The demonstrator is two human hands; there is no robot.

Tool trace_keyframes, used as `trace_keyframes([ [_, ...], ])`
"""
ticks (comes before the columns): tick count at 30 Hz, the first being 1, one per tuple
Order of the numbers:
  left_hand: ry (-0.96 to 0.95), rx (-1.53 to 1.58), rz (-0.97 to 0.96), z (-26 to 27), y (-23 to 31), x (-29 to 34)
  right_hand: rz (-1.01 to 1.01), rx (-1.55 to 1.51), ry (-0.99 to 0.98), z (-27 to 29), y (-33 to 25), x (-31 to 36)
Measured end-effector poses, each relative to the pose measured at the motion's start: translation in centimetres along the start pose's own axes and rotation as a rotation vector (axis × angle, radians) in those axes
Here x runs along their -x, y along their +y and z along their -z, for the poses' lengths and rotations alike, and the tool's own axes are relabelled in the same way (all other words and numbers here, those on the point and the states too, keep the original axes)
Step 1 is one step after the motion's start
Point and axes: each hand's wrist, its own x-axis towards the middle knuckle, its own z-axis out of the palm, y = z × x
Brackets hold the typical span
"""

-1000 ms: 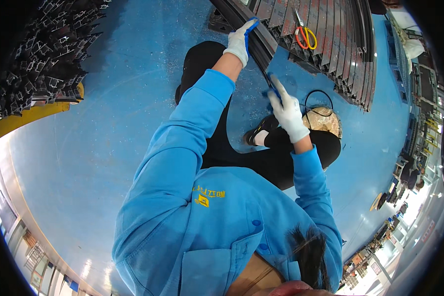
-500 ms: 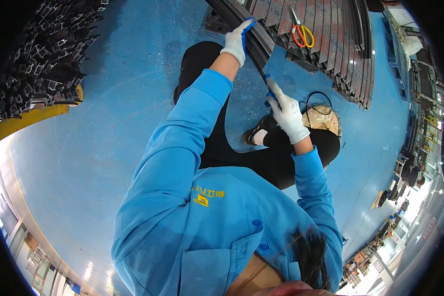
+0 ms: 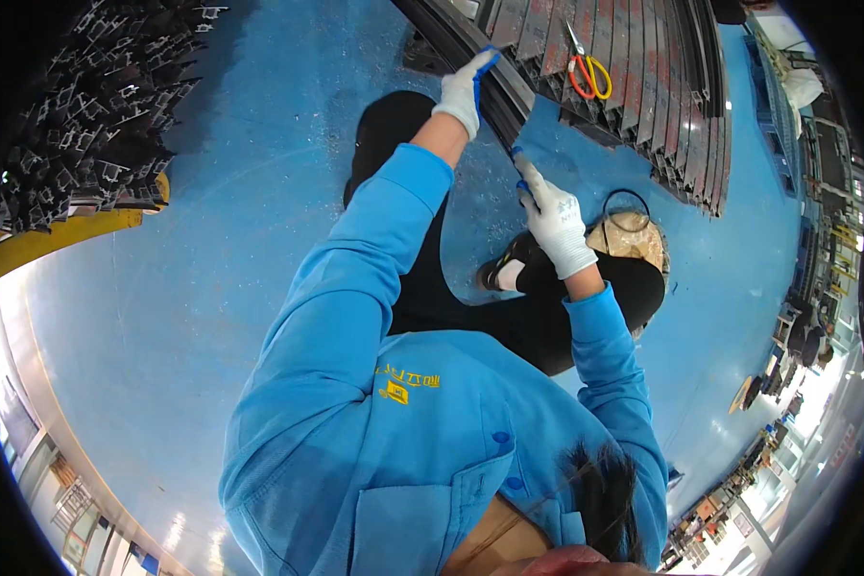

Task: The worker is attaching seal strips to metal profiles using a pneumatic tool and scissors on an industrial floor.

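Note:
A long dark metal profile point(image 3: 512, 99) slants from the top edge down toward the middle, its cut end just ahead of my right hand. My left hand point(image 3: 461, 96), in a white glove with a blue palm, is closed over the profile near that end. My right hand point(image 3: 555, 219), gloved alike, is closed with finger and thumb at a thin black strip point(image 3: 502, 132) running along the profile's lower edge. Its fingertips hide the strip's end. Red-and-yellow-handled scissors point(image 3: 583, 61) lie beyond, on a stack of grey-brown profiles point(image 3: 634, 72).
Beside my right knee a black cord loop point(image 3: 646, 205) lies on a tan plastic-wrapped bundle point(image 3: 648, 240). At the left, many dark profiles point(image 3: 96, 115) are piled over a yellow support point(image 3: 77, 233). Small pale scraps dot the blue floor point(image 3: 259, 154).
Both hands keep their places on the profile and strip, with my right hand shifted very slightly. The whole view has moved a little, so the surroundings sit slightly lower and farther right.

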Motion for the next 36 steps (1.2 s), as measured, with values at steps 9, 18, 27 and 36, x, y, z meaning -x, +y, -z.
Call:
trace_keyframes([
  [9,0.079,-0.054,0.008,-1.9,2.4,2.7,0.069,-0.139,-0.011,1.2,-1.1,-0.7],
  [18,0.069,-0.1,-0.07,-3.2,3.7,5.1,0.047,0.024,0.031,-0.3,-0.7,-2.9],
  [27,0.099,-0.138,-0.111,-3.3,4.0,6.0,-0.034,0.011,-0.103,1.8,-1.8,-2.1],
  [36,0.117,-0.187,-0.055,-3.2,2.9,5.0,-0.092,-0.112,-0.013,1.4,-1.2,-1.8],
])
